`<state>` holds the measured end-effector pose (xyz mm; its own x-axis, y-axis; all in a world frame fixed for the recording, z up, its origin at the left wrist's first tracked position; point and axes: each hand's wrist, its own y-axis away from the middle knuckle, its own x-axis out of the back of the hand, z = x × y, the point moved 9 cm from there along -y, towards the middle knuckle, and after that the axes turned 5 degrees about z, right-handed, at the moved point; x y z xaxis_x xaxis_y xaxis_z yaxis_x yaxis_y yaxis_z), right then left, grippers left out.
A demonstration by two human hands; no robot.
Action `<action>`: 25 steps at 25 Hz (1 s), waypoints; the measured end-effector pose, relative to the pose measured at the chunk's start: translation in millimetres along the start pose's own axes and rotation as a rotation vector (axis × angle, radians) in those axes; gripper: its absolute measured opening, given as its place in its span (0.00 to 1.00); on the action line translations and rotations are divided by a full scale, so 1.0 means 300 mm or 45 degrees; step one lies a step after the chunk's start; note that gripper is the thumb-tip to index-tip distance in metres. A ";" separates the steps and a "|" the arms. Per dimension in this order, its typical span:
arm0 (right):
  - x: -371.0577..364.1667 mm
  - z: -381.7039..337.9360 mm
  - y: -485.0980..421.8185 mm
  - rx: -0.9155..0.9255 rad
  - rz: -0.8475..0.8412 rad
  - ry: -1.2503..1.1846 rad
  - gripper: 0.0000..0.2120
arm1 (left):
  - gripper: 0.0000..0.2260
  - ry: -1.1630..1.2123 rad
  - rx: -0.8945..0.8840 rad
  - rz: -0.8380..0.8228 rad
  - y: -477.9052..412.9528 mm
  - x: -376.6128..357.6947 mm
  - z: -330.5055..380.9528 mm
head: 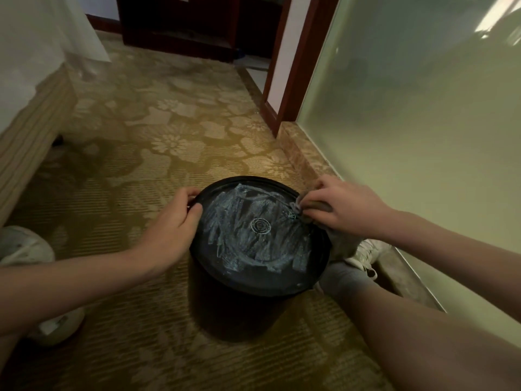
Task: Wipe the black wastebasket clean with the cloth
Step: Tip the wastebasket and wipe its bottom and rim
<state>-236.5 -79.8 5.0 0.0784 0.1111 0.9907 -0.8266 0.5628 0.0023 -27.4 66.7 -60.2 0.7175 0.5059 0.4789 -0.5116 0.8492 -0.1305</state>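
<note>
At the far left a bed base (31,131) with ribbed fabric runs along the edge of the view, white bedding above it. Below it, near the left forearm, sits a pale shoe (25,246) on the patterned carpet (158,128), which is gold-brown with flower shapes.

The left hand (172,221) grips the left rim of the black wastebasket (259,235) — its fingers (186,194) curl over the outer edge while the thumb presses on the flat top surface, so the hand is clamped on the rim. The wastebasket stands upside down on the carpet in the lower middle of the view, between the two arms, its round underside facing up. That underside is streaked with whitish smears (they look like wet wipe marks or residue; which one I cannot tell), and a small moulded circular emblem (260,225) sits at its centre.

On the right rim, the right hand (341,207) pinches a greyish cloth (342,244) against the edge of the wastebasket — the fingers are closed on the cloth, bunching it at the rim, and the rest of it hangs down the right side of the bin. Just beyond the hanging cloth lies a second pale shoe (366,252) with laces, close to the wall.

Further right, a frosted greenish glass panel (417,114) rises from a stone-like sill (304,156), and a dark red-brown door frame (284,80) stands at its far end.
</note>
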 end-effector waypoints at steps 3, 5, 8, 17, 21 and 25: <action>0.002 -0.017 -0.004 -0.002 -0.101 0.028 0.13 | 0.17 -0.016 -0.071 -0.034 0.013 -0.005 -0.002; 0.008 -0.035 0.017 0.009 -0.159 0.054 0.13 | 0.17 -0.029 -0.089 -0.036 0.011 -0.009 0.005; -0.007 -0.082 0.078 0.076 -0.219 0.076 0.12 | 0.16 -0.071 -0.109 -0.028 0.005 -0.009 -0.001; 0.004 -0.167 0.122 0.211 -0.259 -0.130 0.12 | 0.14 -0.118 -0.076 0.020 0.007 -0.005 -0.005; 0.005 -0.218 0.138 0.285 -0.249 -0.228 0.11 | 0.13 -0.099 -0.053 0.049 0.009 -0.006 -0.003; 0.011 -0.260 0.148 0.323 -0.224 -0.305 0.11 | 0.13 -0.071 -0.035 0.053 0.010 -0.010 -0.008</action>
<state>-229.4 9.5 -2.2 0.1238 -0.1807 0.9757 -0.9261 0.3321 0.1790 -29.9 67.9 -64.0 0.6681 0.5320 0.5202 -0.5264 0.8321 -0.1750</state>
